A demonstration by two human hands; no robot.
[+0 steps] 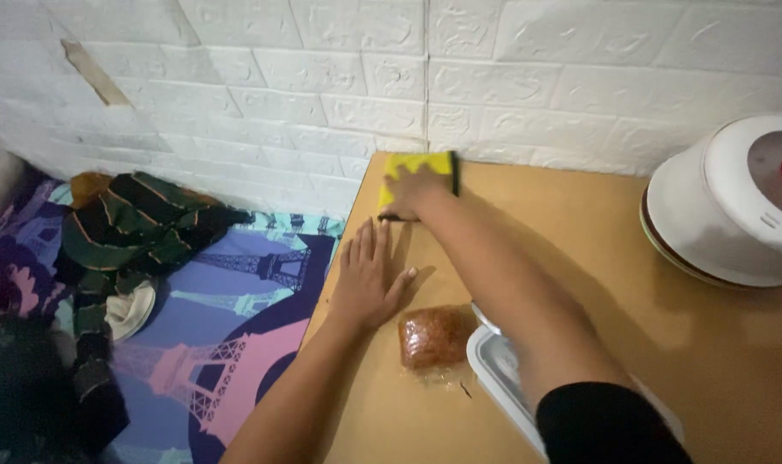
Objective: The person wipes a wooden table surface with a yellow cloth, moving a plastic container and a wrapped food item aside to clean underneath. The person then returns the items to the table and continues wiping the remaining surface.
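At the far corner of the tan wooden table (pixel 631 283), the right hand (pixel 415 194) presses flat on a yellow sponge (pixel 412 163), soft and light, best gripped by its edges. The left hand (pixel 369 275) rests open nearer, empty.

A smooth, matt wooden worktop (pixel 631 283) is seen beside rough white brick-patterned wall (pixel 494 77); a yellow sponge (pixel 416 167), glossy plastic-wrapped brown block (pixel 432 337), printed cloth bedsheet (pixel 236 326).

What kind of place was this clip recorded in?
Probably a bedroom or small living room at home: a low wooden table stands against a white brick-pattern wall, beside a patterned bedsheet with crumpled clothes on it.
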